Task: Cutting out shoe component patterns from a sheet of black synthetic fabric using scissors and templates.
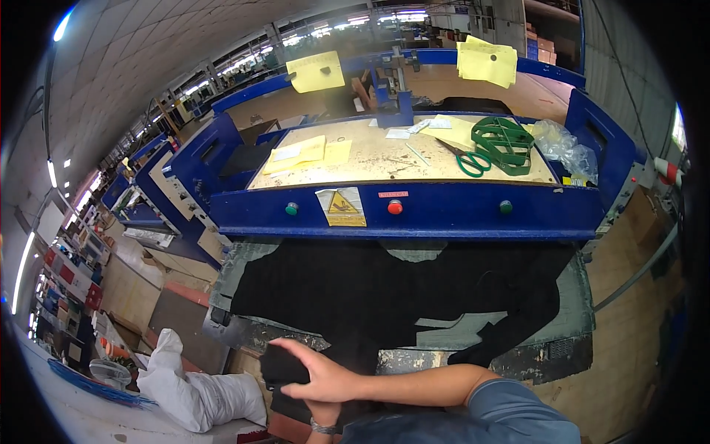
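Black sheet material (333, 288) with cut-out edges lies over the worn greenish cutting bed (577, 296) of a blue press. One part of it hangs toward me over the near edge. At the near left, my right hand (322, 374) reaches across with thumb and fingers curved around a folded black bundle (281, 366). Just below it is my left hand (324, 411), with a band at the wrist. Its fingers are hidden behind my right hand and the dark material, so its grip does not show.
The blue press beam (444, 218) with green and red buttons spans the bed. On top lie scissors (473, 163), a green cutting die (503, 144), yellow papers (299, 154) and clear plastic (566, 148). A white sack (203, 392) sits at the left.
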The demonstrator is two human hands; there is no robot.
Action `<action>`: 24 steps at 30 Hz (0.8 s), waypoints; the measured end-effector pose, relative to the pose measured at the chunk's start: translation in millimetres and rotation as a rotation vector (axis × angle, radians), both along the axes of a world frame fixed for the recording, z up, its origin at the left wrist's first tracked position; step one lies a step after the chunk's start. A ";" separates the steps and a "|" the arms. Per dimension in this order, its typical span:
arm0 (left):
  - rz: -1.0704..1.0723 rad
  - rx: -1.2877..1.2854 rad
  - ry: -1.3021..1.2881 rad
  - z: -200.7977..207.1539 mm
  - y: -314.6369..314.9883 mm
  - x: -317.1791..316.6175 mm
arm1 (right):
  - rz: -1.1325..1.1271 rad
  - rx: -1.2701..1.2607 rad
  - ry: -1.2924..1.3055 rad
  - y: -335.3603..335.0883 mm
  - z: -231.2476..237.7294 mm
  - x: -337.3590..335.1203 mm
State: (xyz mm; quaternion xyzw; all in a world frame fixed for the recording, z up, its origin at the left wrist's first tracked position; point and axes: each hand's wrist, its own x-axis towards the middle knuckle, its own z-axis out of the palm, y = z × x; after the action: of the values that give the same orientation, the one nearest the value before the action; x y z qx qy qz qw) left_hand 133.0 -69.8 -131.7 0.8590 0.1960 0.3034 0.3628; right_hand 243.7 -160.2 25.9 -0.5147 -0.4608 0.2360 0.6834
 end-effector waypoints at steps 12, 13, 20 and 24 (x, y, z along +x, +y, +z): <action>-0.678 -1.761 -0.542 152.1 -13.3 -4.8 | 0.245 -0.277 0.183 -99.9 -152.5 -27.7; -0.609 -1.794 -0.632 154.0 -15.8 -0.7 | 0.261 -0.274 0.176 -95.6 -165.2 -30.0; -0.665 -2.439 -0.202 173.2 -4.6 -22.5 | 0.148 -0.158 -0.209 -2.4 -116.3 55.7; -0.956 -1.717 0.507 161.9 55.7 -36.9 | 0.081 -0.057 -0.435 -4.5 -41.4 88.1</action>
State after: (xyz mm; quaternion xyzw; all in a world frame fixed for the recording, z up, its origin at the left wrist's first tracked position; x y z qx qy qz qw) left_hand 96.1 -14.1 30.3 0.3353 0.0549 -0.3079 0.8887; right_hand 331.8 -164.7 -15.5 -0.5537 -0.6107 0.1596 0.5431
